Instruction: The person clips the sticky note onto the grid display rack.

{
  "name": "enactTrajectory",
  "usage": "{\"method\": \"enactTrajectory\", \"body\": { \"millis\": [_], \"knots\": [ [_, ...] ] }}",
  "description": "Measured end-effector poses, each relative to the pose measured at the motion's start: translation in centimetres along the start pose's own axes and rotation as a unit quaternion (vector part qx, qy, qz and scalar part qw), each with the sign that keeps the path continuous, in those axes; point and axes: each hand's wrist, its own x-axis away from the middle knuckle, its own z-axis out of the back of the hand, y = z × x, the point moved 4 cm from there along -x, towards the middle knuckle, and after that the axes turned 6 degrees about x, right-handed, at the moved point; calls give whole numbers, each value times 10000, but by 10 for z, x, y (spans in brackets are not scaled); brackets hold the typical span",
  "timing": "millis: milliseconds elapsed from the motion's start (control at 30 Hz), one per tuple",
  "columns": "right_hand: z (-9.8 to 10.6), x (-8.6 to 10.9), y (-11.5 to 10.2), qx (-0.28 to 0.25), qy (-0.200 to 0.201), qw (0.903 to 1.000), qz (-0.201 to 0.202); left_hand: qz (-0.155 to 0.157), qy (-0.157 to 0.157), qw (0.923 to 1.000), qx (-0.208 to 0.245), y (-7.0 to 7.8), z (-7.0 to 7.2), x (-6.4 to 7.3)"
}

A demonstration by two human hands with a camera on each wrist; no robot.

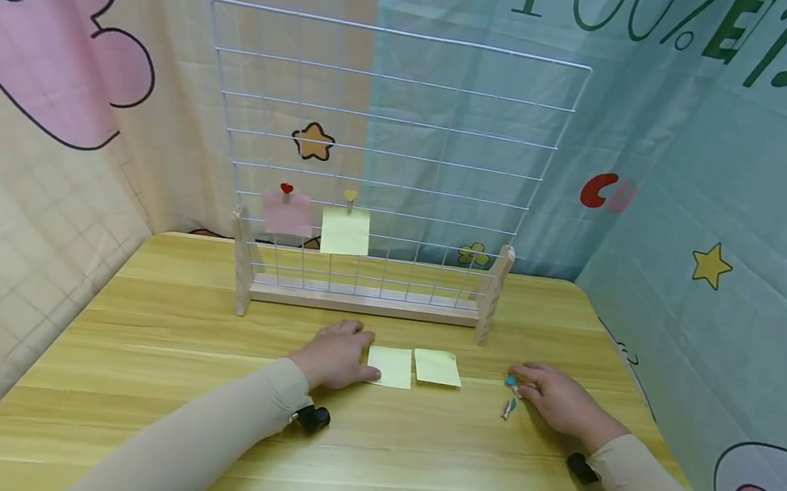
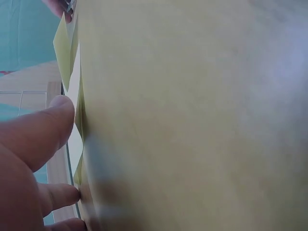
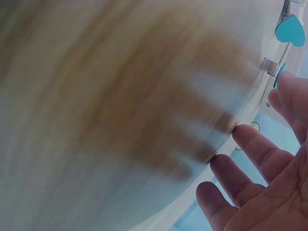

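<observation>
Two pale yellow sticky notes lie side by side on the table, the left note and the right note. My left hand is at the left note, its thumb tip overlapping the note's lower left edge and its fingers loosely extended. In the left wrist view the notes' edges stick up slightly beside the thumb. Over on the right, my right hand reaches two small clips with blue hearts. Its fingertips are right at the upper clip, fingers spread in the right wrist view; the lower clip lies just nearer.
Behind the notes stands a white wire grid in a wooden base. A pink note hangs on it from a red heart clip, and a yellow note from a yellow heart clip. Printed curtains surround the table.
</observation>
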Motion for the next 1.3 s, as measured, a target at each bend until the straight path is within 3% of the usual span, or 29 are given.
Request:
{"method": "enactTrajectory", "body": {
  "millis": [967,1300],
  "knots": [
    [0,-1,-3,27,-96,9999,68,-288,271,9991,165,2,-1,0],
    [3,-1,-4,118,61,9999,-60,-374,365,9972,534,6,0,1]
  ]
}}
